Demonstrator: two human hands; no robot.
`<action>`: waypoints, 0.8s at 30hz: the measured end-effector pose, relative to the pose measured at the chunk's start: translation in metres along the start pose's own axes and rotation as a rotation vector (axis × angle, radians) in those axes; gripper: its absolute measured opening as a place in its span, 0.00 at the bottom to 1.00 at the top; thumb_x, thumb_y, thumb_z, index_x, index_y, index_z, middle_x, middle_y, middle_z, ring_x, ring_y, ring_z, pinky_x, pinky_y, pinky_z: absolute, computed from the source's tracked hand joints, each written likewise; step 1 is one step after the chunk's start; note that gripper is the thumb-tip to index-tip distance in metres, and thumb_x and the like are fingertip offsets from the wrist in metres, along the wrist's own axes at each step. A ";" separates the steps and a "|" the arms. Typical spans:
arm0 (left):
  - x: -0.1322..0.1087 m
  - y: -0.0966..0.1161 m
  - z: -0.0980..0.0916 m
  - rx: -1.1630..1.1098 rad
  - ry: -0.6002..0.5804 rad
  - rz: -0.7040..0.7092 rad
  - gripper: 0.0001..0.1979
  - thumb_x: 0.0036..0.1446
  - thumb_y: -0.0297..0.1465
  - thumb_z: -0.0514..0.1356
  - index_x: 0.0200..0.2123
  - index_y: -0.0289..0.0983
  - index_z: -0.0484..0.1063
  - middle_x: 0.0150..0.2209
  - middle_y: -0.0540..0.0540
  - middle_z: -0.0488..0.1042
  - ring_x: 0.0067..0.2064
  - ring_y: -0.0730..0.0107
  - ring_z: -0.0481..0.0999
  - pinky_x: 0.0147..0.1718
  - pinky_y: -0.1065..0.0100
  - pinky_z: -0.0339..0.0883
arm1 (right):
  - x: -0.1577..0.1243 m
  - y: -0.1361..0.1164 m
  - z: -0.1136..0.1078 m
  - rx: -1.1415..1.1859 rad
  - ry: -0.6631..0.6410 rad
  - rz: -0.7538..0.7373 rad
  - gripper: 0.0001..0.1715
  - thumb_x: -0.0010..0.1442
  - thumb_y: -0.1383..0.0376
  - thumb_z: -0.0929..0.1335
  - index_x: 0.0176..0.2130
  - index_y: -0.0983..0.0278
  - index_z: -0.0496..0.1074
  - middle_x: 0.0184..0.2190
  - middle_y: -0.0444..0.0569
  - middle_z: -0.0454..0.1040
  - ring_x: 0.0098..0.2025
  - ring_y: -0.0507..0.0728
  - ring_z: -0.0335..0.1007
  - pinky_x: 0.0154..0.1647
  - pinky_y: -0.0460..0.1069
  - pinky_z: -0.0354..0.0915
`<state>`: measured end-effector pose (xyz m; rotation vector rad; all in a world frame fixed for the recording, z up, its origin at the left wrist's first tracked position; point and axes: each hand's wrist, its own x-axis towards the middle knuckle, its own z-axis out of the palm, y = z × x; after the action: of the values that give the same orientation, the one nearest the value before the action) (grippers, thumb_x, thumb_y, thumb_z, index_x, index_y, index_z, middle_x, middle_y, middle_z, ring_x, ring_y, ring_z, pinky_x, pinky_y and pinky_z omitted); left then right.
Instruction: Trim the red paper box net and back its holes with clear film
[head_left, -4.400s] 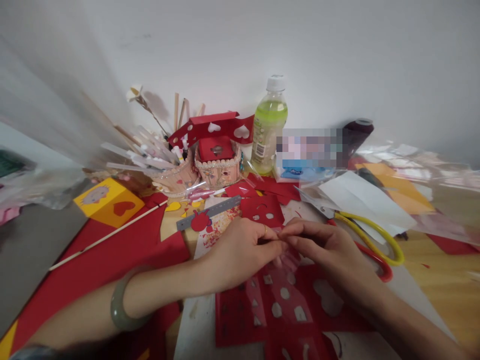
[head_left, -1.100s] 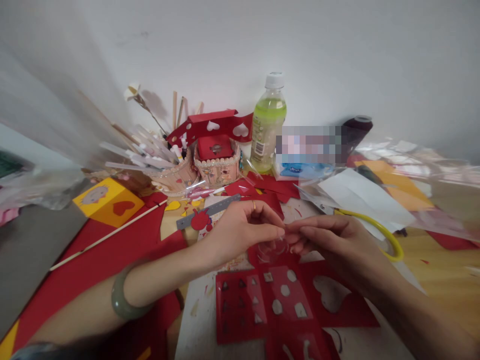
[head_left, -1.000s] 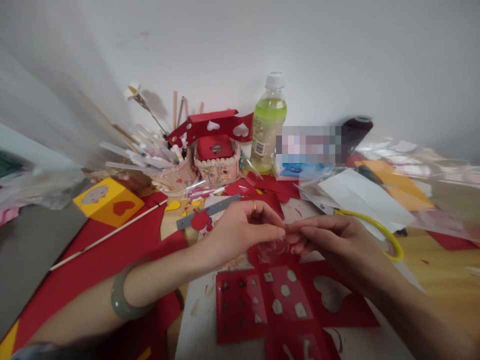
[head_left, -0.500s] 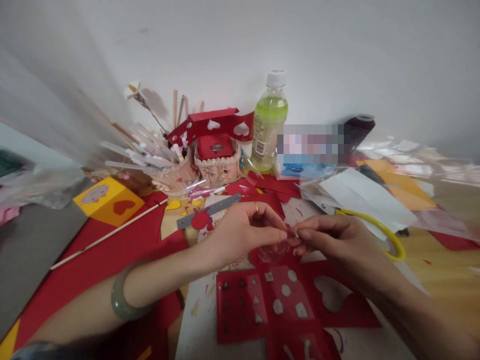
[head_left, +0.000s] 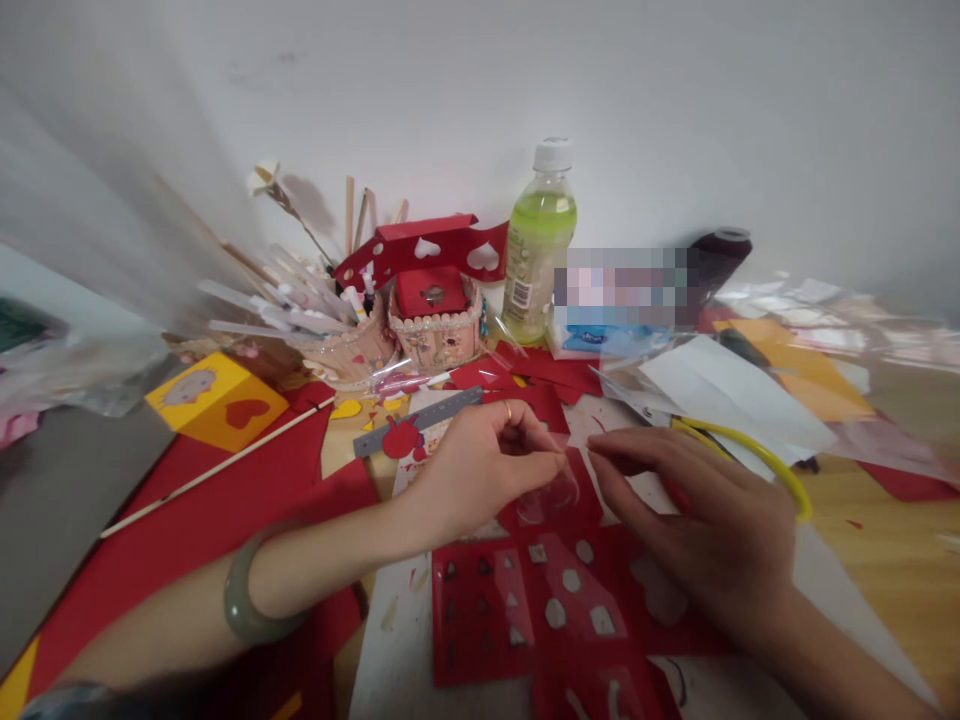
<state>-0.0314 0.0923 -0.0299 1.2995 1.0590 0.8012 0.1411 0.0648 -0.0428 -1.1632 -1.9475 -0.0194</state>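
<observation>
My left hand [head_left: 491, 465] is closed in a pinch, thumb against fingers, on a small clear piece of film [head_left: 564, 492]. Its edges are hard to make out against the red behind. Just to the right, my right hand [head_left: 709, 515] has thumb and forefinger apart, with nothing visible between them. Under both hands lies a cross-shaped red paper cutout [head_left: 523, 622] with triangles, circles, squares and a heart cut through it. Clear film covers some of its panels. A white sheet [head_left: 397, 625] is beneath it.
Left of my left hand are a grey ruler [head_left: 457, 400], a yellow box [head_left: 217, 400] and a thin stick [head_left: 217, 468]. Behind stand decorated pots [head_left: 436, 340] and a green drink bottle [head_left: 541, 245]. Yellow-handled scissors [head_left: 784, 475] lie beside my right hand, near loose paper [head_left: 731, 385].
My right hand has let go of the clear film and its thumb and forefinger have spread, drawing slightly apart from my left hand. The left hand keeps its pinch, shifted slightly left.
</observation>
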 end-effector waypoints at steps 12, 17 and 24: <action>-0.007 -0.008 0.004 0.349 -0.003 0.175 0.04 0.49 0.27 0.58 0.24 0.36 0.66 0.23 0.53 0.69 0.25 0.76 0.67 0.25 0.73 0.58 | -0.008 0.008 0.007 -0.194 -0.074 -0.230 0.04 0.59 0.70 0.66 0.37 0.64 0.68 0.30 0.46 0.76 0.31 0.52 0.71 0.32 0.47 0.63; -0.006 -0.010 0.003 0.330 -0.041 0.123 0.03 0.49 0.28 0.58 0.26 0.37 0.67 0.25 0.51 0.71 0.28 0.74 0.69 0.27 0.71 0.60 | -0.011 0.009 0.007 -0.268 -0.086 -0.301 0.03 0.59 0.71 0.67 0.35 0.65 0.67 0.27 0.45 0.74 0.29 0.52 0.69 0.29 0.47 0.60; 0.002 -0.009 0.002 -0.185 -0.272 -0.132 0.13 0.42 0.31 0.66 0.28 0.36 0.64 0.30 0.50 0.71 0.32 0.72 0.71 0.32 0.69 0.63 | -0.008 0.007 0.000 -0.283 -0.091 -0.356 0.02 0.60 0.72 0.65 0.36 0.66 0.67 0.26 0.48 0.73 0.28 0.54 0.68 0.26 0.48 0.59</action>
<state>-0.0300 0.0918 -0.0394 1.1320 0.8244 0.5888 0.1481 0.0632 -0.0503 -0.9891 -2.2639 -0.4505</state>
